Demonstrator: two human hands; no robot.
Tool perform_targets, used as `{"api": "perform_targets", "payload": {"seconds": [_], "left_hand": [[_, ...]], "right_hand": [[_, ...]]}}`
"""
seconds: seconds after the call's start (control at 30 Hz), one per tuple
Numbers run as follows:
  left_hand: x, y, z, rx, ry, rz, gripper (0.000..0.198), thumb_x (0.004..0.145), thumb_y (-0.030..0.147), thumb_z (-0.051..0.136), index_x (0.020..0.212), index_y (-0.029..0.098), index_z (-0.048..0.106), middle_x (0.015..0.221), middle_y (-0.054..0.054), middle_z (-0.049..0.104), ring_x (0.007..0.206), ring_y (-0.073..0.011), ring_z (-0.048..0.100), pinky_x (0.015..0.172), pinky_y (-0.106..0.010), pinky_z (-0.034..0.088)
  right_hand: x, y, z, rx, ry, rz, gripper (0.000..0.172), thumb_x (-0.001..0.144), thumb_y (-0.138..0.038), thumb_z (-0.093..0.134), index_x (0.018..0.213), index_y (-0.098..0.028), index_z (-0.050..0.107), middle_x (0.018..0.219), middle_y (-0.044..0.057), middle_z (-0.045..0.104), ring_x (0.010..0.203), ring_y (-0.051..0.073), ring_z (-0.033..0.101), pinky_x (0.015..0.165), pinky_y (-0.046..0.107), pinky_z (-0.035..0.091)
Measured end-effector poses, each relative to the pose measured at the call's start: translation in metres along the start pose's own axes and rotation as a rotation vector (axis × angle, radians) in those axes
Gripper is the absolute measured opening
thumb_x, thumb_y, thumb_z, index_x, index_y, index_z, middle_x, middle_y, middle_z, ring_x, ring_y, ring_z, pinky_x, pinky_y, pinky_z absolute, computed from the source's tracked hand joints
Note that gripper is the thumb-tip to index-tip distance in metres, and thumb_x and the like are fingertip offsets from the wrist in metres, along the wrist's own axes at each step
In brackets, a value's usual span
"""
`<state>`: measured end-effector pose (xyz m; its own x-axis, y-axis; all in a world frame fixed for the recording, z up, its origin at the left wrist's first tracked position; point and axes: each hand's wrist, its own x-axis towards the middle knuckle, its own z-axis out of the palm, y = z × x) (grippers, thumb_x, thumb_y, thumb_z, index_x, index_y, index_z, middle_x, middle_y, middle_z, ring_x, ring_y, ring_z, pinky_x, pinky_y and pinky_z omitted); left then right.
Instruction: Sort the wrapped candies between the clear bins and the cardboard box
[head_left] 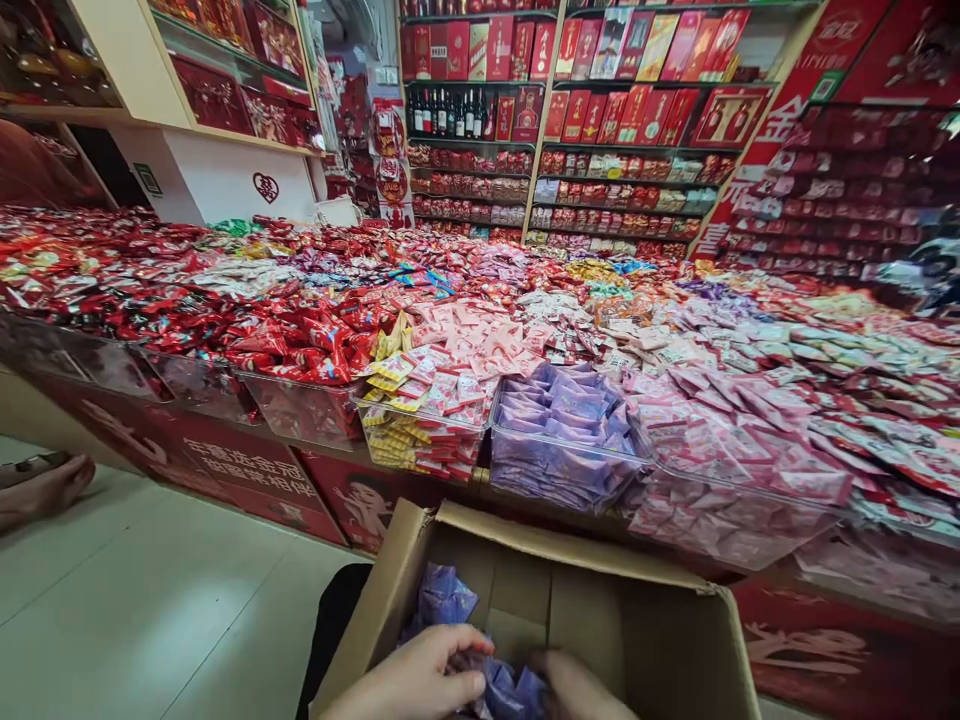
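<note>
Inside an open cardboard box (660, 640) at the bottom centre lie purple packets (444, 597). My left hand (431, 675) reaches in with its fingers curled round some purple packets (506, 690). At the right side of the same packets is my right hand (577, 685), blurred, with its fingers mostly hidden. Just beyond the box stands a clear bin (555, 450) filled with rows of purple packets.
Clear bins of red packets (300, 345), yellow and red packets (424, 400) and pink packets (735, 440) flank the purple one. Shelves (540, 145) hold boxes and bottles behind. A person's foot (45, 490) shows at the left on the tiled floor (187, 590).
</note>
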<state>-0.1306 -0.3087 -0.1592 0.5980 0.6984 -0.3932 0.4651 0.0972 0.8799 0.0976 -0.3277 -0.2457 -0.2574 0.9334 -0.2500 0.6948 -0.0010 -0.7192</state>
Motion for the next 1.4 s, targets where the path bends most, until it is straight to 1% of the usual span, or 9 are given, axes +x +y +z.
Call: {"api": "perform_targets", "payload": {"seconds": [0.17,0.33,0.47,0.73,0.87,1.0,1.13,1.27,1.4], "left_hand": [[0.019,0.028,0.004,-0.092,0.043,0.078,0.060,0.069,0.030,0.060,0.125,0.020,0.040,0.131,-0.010,0.041,0.117,-0.0223,0.040,0.097,-0.035,0.030],[0.035,0.073,0.018,-0.440,-0.137,0.172,0.062,0.072,0.032,0.060,0.126,0.018,0.034,0.103,-0.012,0.061,0.090,-0.0189,0.059,0.066,-0.026,0.045],[0.036,0.095,0.018,-0.459,0.040,0.185,0.042,0.072,0.034,0.060,0.108,0.014,0.052,0.086,-0.008,0.065,0.073,-0.0149,0.060,0.058,-0.021,0.043],[0.036,0.098,0.013,-0.506,0.131,0.205,0.030,0.067,0.031,0.065,0.091,0.013,0.063,0.076,-0.004,0.064,0.066,-0.0109,0.055,0.055,-0.019,0.043],[0.035,0.093,0.013,-0.705,0.093,0.167,0.030,0.065,0.034,0.067,0.088,0.015,0.062,0.068,0.000,0.059,0.057,-0.0081,0.052,0.049,-0.019,0.044],[0.032,0.092,0.011,-0.866,-0.103,0.097,0.029,0.067,0.035,0.066,0.083,0.012,0.060,0.068,-0.002,0.058,0.051,-0.0067,0.053,0.046,-0.017,0.042],[0.033,0.096,0.014,-1.000,-0.258,0.083,0.029,0.072,0.038,0.061,0.082,0.011,0.058,0.063,-0.002,0.055,0.046,-0.0053,0.051,0.041,-0.014,0.038],[0.035,0.105,0.015,-0.974,-0.177,0.050,0.027,0.074,0.039,0.058,0.078,0.012,0.058,0.063,-0.001,0.053,0.050,-0.0067,0.054,0.043,-0.015,0.036],[0.030,0.118,0.008,-0.910,-0.105,0.156,0.034,0.066,0.017,0.065,0.099,0.019,0.058,0.089,-0.003,0.059,0.074,-0.0093,0.056,0.060,-0.018,0.042]], "right_hand": [[-0.016,-0.027,-0.048,0.468,0.033,-0.008,0.006,0.067,-0.019,0.054,0.073,-0.016,0.055,0.060,0.000,0.057,0.056,0.013,0.051,0.053,0.025,0.037],[-0.026,-0.081,-0.093,0.920,0.126,-0.055,0.026,0.067,-0.035,0.063,0.079,-0.018,0.049,0.062,-0.004,0.055,0.057,0.008,0.049,0.056,0.022,0.038],[-0.029,-0.098,-0.105,0.906,0.256,-0.045,0.027,0.067,-0.037,0.064,0.068,-0.017,0.046,0.056,-0.005,0.050,0.052,0.006,0.045,0.053,0.020,0.036],[-0.027,-0.103,-0.101,0.790,0.412,-0.092,0.026,0.069,-0.041,0.060,0.067,-0.017,0.052,0.058,-0.002,0.051,0.052,0.008,0.045,0.051,0.022,0.040],[-0.032,-0.105,-0.098,0.751,0.474,-0.239,0.022,0.071,-0.039,0.060,0.067,-0.018,0.055,0.073,0.003,0.058,0.068,0.013,0.054,0.063,0.025,0.045],[-0.039,-0.107,-0.102,0.855,0.255,-0.323,0.048,0.063,-0.040,0.067,0.106,-0.025,0.053,0.104,0.009,0.059,0.094,0.022,0.056,0.077,0.034,0.046],[-0.036,-0.111,-0.105,0.853,0.154,-0.286,0.059,0.062,-0.031,0.070,0.115,-0.026,0.046,0.103,0.009,0.060,0.087,0.020,0.058,0.073,0.033,0.047],[-0.030,-0.116,-0.111,0.803,0.269,-0.289,0.050,0.066,-0.026,0.066,0.111,-0.026,0.043,0.099,0.007,0.058,0.064,0.009,0.053,0.058,0.024,0.046],[-0.025,-0.122,-0.120,0.645,0.421,-0.229,0.050,0.068,-0.026,0.064,0.113,-0.024,0.041,0.089,0.003,0.054,0.059,0.007,0.046,0.054,0.021,0.043]]}}
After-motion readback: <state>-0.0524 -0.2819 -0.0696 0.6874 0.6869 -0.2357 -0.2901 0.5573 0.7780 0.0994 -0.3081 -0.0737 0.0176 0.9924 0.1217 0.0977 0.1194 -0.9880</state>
